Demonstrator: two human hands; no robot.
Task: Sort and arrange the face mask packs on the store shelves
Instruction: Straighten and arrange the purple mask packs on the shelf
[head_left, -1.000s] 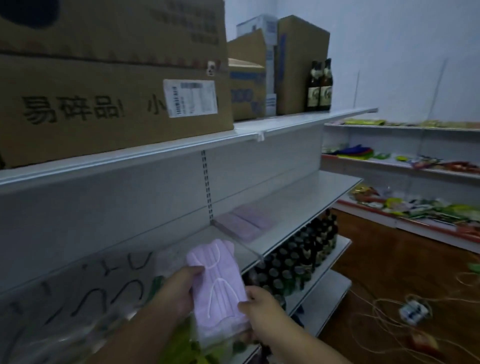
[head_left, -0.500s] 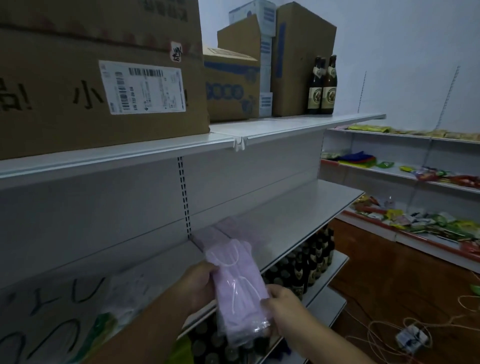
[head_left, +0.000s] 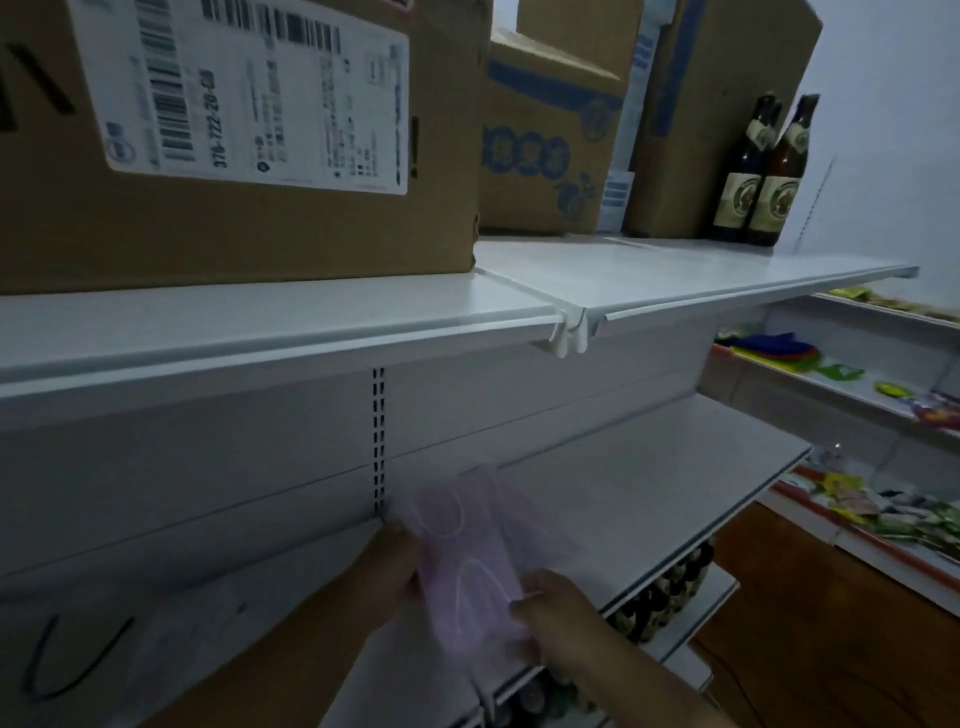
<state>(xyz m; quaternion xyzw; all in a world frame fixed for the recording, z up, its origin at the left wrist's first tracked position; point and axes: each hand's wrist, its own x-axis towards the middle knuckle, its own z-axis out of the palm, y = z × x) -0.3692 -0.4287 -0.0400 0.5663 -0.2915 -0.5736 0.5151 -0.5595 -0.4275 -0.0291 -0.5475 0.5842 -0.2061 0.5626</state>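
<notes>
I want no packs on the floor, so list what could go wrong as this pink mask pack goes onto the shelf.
1. The left hand and right hand hold the pink mask pack only at its edges; the glossy wrapper could slip.
2. It sits close to the middle shelf front lip, so releasing it there might let it tip toward the bottles below.
3. Another pink pack seems to lie behind it; pushing in could shove that one askew.

white wall | white steel shelves | brown floor | dim
</notes>
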